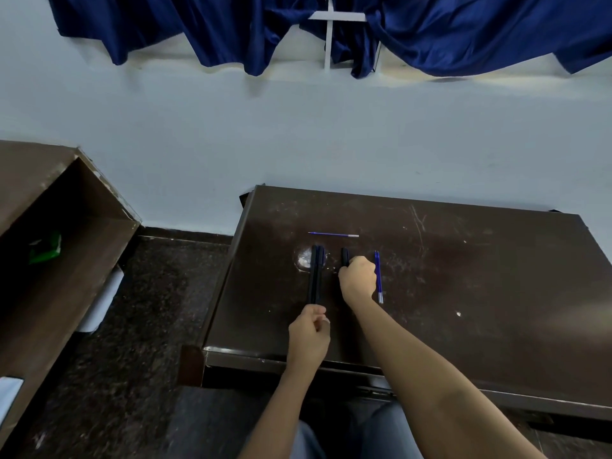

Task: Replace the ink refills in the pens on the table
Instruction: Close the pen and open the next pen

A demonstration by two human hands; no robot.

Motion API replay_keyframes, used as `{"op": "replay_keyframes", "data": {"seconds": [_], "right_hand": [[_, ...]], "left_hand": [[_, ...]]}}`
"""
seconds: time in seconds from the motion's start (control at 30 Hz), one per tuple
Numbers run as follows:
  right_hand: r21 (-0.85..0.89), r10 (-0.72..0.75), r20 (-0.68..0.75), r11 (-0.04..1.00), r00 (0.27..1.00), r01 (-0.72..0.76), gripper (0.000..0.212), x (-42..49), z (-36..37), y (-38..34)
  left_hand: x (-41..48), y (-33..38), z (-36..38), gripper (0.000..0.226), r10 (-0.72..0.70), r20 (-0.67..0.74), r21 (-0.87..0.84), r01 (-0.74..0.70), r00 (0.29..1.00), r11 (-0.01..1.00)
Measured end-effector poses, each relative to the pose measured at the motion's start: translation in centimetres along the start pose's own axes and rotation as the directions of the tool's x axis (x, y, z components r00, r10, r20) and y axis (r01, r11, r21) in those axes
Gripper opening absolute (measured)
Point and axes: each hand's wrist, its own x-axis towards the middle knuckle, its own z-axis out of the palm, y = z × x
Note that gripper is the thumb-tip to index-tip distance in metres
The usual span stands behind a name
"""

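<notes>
Worktop [463,276] dark, scratched. Two black pens [316,273] lie side by side, left of centre. Right hand [357,279]: grip curled round a third pen [345,255]. Left hand [309,332] at the pair's near end, fingers curled; can't tell if its grip holds anything. Far refill [332,234] lies crosswise; blue refills [378,276] just right of right hand.

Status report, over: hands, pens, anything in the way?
Right hand grips dark pen on table. Left hand curled near pen pair, grasp unclear. Blue refills beside right hand, single refill farther back; nothing blocking.
</notes>
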Motion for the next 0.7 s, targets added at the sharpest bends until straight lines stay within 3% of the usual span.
{"op": "replay_keyframes", "data": {"seconds": [0.47, 0.6, 0.7], "right_hand": [[-0.055, -0.106, -0.023, 0.993, 0.994, 0.104, 0.019, -0.4, 0.7, 0.7], [-0.076, -0.26, -0.058, 0.964, 0.964, 0.255, 0.025, -1.8, 1.2, 0.2], [-0.075, -0.322, 0.052, 0.943, 0.945, 0.325, 0.023, -2.9, 2.3, -0.5]], "left_hand": [[-0.1, -0.3, -0.7, 0.021, -0.038, -0.031, -0.056, 0.036, 0.999, 0.998], [0.0, -0.4, -1.0, 0.022, -0.048, -0.049, -0.066, 0.045, 0.998, 0.997], [0.0, -0.2, -1.2, 0.023, -0.059, -0.056, -0.075, 0.055, 0.997, 0.996]]}}
